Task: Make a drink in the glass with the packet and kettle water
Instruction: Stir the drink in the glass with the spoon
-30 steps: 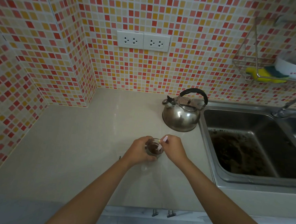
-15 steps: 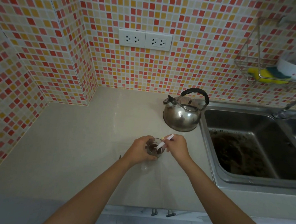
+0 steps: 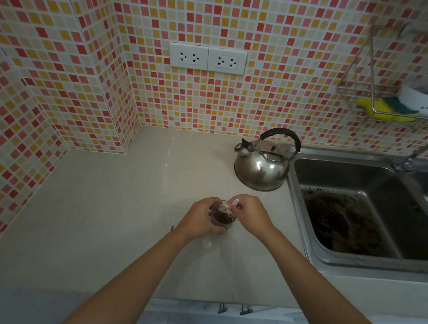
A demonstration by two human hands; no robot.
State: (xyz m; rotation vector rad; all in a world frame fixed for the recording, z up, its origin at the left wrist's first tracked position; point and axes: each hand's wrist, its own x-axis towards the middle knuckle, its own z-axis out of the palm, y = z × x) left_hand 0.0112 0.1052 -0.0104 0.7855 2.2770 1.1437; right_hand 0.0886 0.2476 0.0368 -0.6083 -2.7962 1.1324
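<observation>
A small clear glass (image 3: 223, 219) holding dark brown drink stands on the beige counter (image 3: 120, 219). My left hand (image 3: 200, 220) is wrapped around its left side. My right hand (image 3: 251, 215) pinches a thin pale pink stick (image 3: 233, 204) whose lower end dips into the glass. The steel kettle (image 3: 262, 168) with a black handle sits behind the glass, close to the sink edge. No packet shows in this view.
A steel sink (image 3: 353, 218) with dark residue lies to the right, its tap (image 3: 416, 155) at the far right. A wire rack (image 3: 390, 96) on the tiled wall holds a yellow sponge and a white bowl. Two white sockets (image 3: 208, 58) sit above the counter.
The pink stick has shifted inside the glass, its top swinging right and then back toward the left. My left hand has stayed on the glass.
</observation>
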